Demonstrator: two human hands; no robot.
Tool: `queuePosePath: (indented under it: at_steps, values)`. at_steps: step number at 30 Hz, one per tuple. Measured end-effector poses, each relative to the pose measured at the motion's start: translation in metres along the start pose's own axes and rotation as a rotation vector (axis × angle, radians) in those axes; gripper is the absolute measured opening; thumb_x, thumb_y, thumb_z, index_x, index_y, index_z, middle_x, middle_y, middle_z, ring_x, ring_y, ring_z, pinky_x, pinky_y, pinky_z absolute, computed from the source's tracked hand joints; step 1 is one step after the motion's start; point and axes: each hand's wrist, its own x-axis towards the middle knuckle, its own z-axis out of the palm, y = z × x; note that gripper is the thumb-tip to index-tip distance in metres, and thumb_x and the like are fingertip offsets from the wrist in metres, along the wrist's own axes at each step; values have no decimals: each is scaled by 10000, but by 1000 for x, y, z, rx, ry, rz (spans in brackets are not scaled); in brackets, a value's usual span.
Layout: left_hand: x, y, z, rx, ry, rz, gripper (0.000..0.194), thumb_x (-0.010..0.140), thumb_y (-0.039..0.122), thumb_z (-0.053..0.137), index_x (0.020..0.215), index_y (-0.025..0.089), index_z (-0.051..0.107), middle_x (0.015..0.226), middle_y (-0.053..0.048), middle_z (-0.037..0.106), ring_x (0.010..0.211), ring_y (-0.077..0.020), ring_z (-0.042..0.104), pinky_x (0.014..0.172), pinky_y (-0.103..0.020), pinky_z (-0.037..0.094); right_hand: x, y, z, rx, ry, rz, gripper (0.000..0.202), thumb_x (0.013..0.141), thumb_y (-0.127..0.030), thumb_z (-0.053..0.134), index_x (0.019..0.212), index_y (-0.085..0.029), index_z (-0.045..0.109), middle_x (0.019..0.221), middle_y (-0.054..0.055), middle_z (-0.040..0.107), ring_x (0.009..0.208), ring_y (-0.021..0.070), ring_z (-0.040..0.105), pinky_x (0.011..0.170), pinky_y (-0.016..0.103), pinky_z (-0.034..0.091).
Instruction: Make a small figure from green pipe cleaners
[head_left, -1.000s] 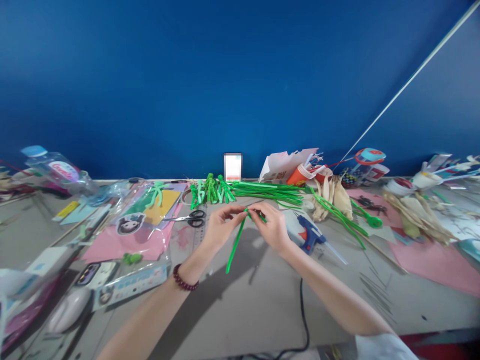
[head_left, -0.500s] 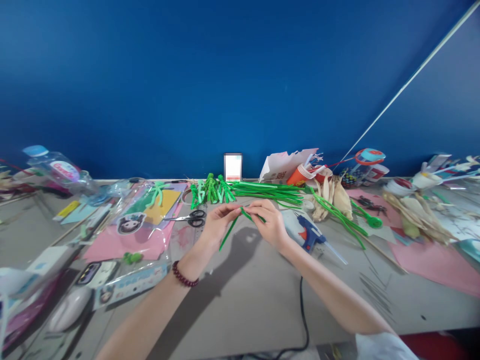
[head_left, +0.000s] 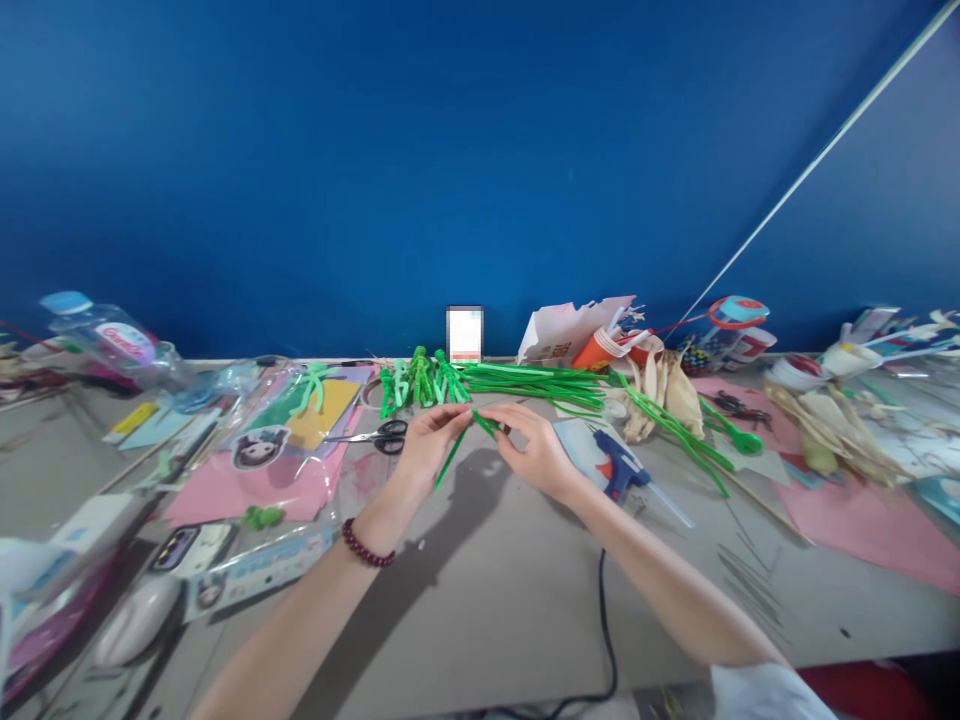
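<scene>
Between my two hands is a green pipe cleaner (head_left: 450, 459), bent near its top, with one end slanting down to the left. My left hand (head_left: 437, 437) pinches it near the bend; a dark red bead bracelet (head_left: 367, 545) is on that wrist. Fingertips of my right hand (head_left: 529, 447) are closed on the other part of the same piece, almost touching the left fingertips. Behind the hands lie a bundle of green pipe cleaners (head_left: 532, 383) and several twisted green pieces (head_left: 422, 378).
Black-handled scissors (head_left: 390, 437) lie left of my hands. A blue glue gun (head_left: 621, 465) is on the right, with a black cable (head_left: 604, 620) nearer the front edge. A phone (head_left: 465, 334) stands against the blue wall. Dried husks (head_left: 679, 400) lie at the back right.
My right hand has shifted slightly left, and its fingers are less bunched. The bend of the green pipe cleaner has moved a little left and up between the fingertips.
</scene>
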Motion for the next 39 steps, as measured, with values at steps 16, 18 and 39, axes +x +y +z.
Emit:
queuePosePath:
  at_steps: [16, 18, 39]
  values:
    - [-6, -1, 3, 36, -112, -22, 268, 569, 260, 790, 814, 180, 717, 870, -46, 698, 824, -160, 610, 784, -283, 455, -4, 1, 5, 31, 153, 205, 203, 803, -200, 539, 949, -213, 680, 914, 57, 707, 819, 189, 661, 759, 322, 530]
    - [-7, 1, 5, 64, -112, 18, 283, 571, 255, 788, 835, 185, 712, 865, -39, 692, 813, -150, 607, 766, -271, 462, -3, 2, 4, 49, 165, 206, 165, 803, -233, 566, 920, -213, 681, 893, 55, 703, 815, 189, 652, 750, 317, 526]
    - [-32, 14, 15, 577, -46, 532, 156, 722, 207, 640, 870, 223, 685, 829, -42, 675, 791, -190, 601, 807, -305, 438, 0, -5, 4, 483, 111, 461, 224, 704, -380, 686, 793, -180, 637, 791, 29, 628, 641, 121, 576, 551, 241, 499]
